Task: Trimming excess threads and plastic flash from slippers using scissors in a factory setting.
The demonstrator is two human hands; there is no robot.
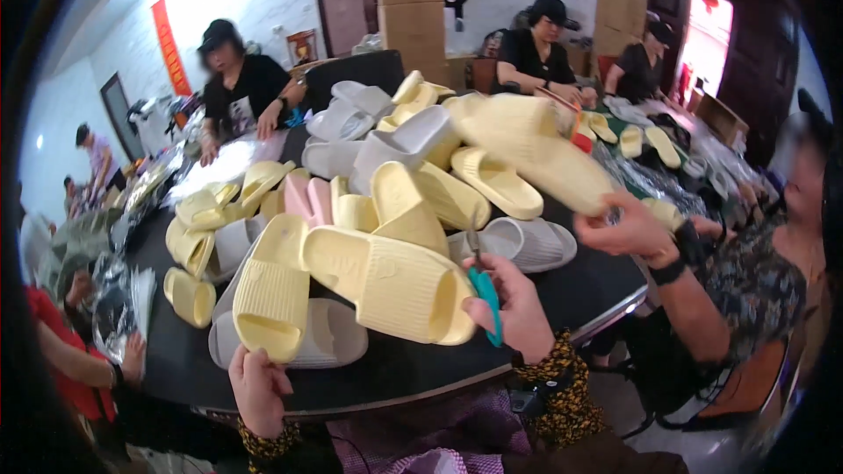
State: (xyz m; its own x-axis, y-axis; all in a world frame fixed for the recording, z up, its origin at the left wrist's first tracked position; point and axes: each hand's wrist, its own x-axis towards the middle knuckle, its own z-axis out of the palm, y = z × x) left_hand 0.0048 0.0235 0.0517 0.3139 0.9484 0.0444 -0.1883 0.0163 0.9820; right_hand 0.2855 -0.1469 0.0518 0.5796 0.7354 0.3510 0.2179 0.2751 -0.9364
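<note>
My left hand (259,391) pinches the toe end of a pale yellow slipper (283,285) with a ribbed strap. Tilted beside it is another yellow slipper (413,285), its toe end gripped by my right hand (520,307). That same hand also holds scissors (488,298) with teal handles, blades pointing up and away. Under the left slipper lies a grey slipper (338,333) on the dark table. Just beyond my hands rises a heap of yellow, grey and pink slippers, among them a grey one (408,149) and a pink one (307,200).
At the right, a co-worker's hand (632,228) holds blurred yellow slippers (536,145) over the heap. More people sit around the dark table (395,386). Clear plastic bags (114,307) lie at the left; stacked cardboard boxes (411,22) stand at the back.
</note>
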